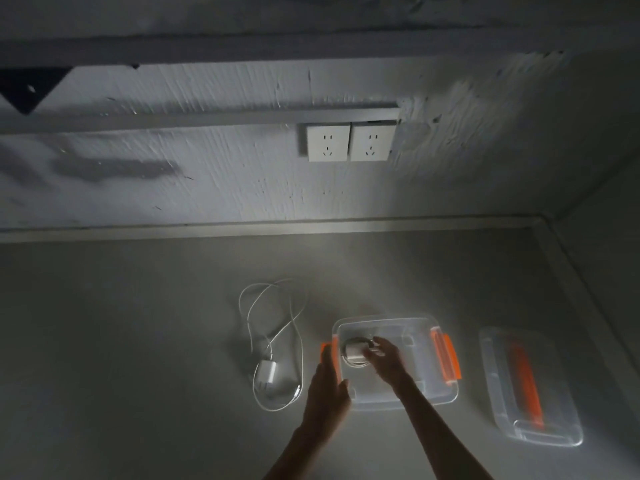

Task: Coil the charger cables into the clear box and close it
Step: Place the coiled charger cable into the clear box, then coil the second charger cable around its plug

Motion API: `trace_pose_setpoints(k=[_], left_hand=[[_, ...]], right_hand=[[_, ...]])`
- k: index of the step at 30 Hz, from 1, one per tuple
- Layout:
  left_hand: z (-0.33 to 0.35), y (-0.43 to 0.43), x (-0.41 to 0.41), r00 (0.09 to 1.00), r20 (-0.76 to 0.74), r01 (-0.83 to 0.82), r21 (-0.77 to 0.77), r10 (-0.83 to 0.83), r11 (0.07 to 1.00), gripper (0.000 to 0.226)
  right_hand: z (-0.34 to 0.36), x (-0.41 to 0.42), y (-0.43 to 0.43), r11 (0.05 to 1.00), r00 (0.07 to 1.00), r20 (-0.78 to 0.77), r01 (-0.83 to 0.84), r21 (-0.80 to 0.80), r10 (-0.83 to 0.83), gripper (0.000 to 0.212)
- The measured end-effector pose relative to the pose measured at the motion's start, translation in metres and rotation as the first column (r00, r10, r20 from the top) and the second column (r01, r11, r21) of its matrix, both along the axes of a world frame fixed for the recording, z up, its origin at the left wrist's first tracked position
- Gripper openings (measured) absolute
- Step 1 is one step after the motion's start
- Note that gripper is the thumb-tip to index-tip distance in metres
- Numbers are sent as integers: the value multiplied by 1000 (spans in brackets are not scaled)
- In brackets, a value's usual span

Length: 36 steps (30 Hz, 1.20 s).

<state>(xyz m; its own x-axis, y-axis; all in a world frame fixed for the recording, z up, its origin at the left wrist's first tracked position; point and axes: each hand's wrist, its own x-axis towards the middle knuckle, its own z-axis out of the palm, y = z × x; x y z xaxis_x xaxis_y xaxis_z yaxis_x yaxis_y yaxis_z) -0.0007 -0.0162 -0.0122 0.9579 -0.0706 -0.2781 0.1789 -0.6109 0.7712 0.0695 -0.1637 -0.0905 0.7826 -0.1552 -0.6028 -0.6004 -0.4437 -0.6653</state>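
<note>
A dim grey bench (138, 341) meets a rough plastered wall (207, 174) with two white sockets (349, 142) at upper centre. The clear box (394, 362) sits open at lower centre, its lid (530, 386) lying to the right. The right hand (386, 355) pinches a coiled charger (356, 351) inside the box; the left hand (327, 382), spread flat, rests against the box's left edge. A loose white cable with plug (270, 344) lies left of the box.

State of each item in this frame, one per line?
Clear box: open, lid off.
Lid: lying right of the box.
Coiled charger: in the box, under the right hand.
Second charger: uncoiled, left of the box.
Left hand: against the box's left side.
Wall sockets: nothing plugged in.
</note>
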Motion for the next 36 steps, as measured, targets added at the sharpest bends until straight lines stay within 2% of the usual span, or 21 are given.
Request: trace_pose_setpoints(k=[1, 4, 6, 8, 10, 11, 12, 14, 15, 17, 19, 21, 22, 24, 27, 29, 31, 33, 35, 36], left_hand=[[1, 1, 1, 999, -30, -26, -12, 26, 1000, 72], [0, 19, 1, 976, -31, -214, 38, 215, 976, 44], [-5, 43, 0, 943, 82, -330, 97, 323, 939, 25], [-14, 78, -2, 904, 156, -422, 177, 398, 889, 12], [-28, 113, -3, 892, 156, -451, 266, 423, 852, 10], [-37, 128, -3, 903, 137, -430, 318, 407, 845, 15], [-46, 138, -2, 915, 106, -402, 350, 391, 846, 23], [-61, 147, -2, 944, -50, -279, 407, 326, 870, 43], [-68, 148, 0, 946, -146, -200, 437, 289, 877, 52], [-78, 148, 2, 947, -225, -111, 447, 231, 888, 65], [-81, 146, 8, 969, -218, -11, 432, 116, 902, 70], [-88, 146, 12, 993, -115, 25, 474, 34, 880, 57], [-86, 147, 15, 990, -144, 54, 422, 8, 905, 50], [-78, 154, 20, 972, -226, 23, 339, 58, 941, 38], [-58, 173, 12, 945, -321, -35, 97, 65, 995, 22], [-37, 184, 4, 960, -279, 15, 23, -8, 1000, 16], [-9, 194, 0, 965, -258, 30, -102, -56, 994, 19], [26, 199, -1, 968, -233, 34, -239, -91, 970, 26], [66, 200, -3, 976, -199, 17, -342, -90, 940, 29], [85, 198, -5, 981, -179, 1, -409, -81, 913, 31]], right_hand=[[3, 0, -1, 999, 1000, -7, -14, -34, 14, 55], [22, -3, -5, 988, 998, 54, 26, -151, -18, 55], [45, -12, -1, 955, 969, 221, 167, -244, -113, 42], [73, -25, 16, 909, 864, 459, 344, -237, -207, 27], [100, -39, 46, 904, 771, 604, 384, -189, -201, 27], [109, -44, 64, 924, 761, 626, 346, -166, -172, 28], [113, -49, 85, 953, 771, 622, 276, -127, -141, 30], [104, -53, 125, 994, 844, 537, 75, -84, -18, 32], [93, -54, 142, 995, 884, 462, -36, -92, 75, 31], [64, -55, 167, 972, 934, 274, -206, -110, 229, 30], [39, -53, 181, 970, 965, 123, -217, -106, 229, 39], [29, -51, 187, 983, 986, 61, -147, -106, 154, 48], [27, -51, 188, 988, 991, 62, -113, -109, 121, 54], [25, -53, 186, 990, 988, 111, -96, -104, 107, 67], [31, -64, 181, 957, 928, 238, -263, -126, 287, 90], [41, -67, 178, 898, 838, 322, -402, -179, 440, 96], [57, -62, 177, 846, 737, 417, -486, -221, 532, 83], [79, -53, 173, 838, 669, 517, -503, -213, 533, 61], [106, -43, 165, 855, 636, 601, -491, -168, 484, 38], [122, -40, 161, 871, 650, 631, -483, -87, 423, 29]])
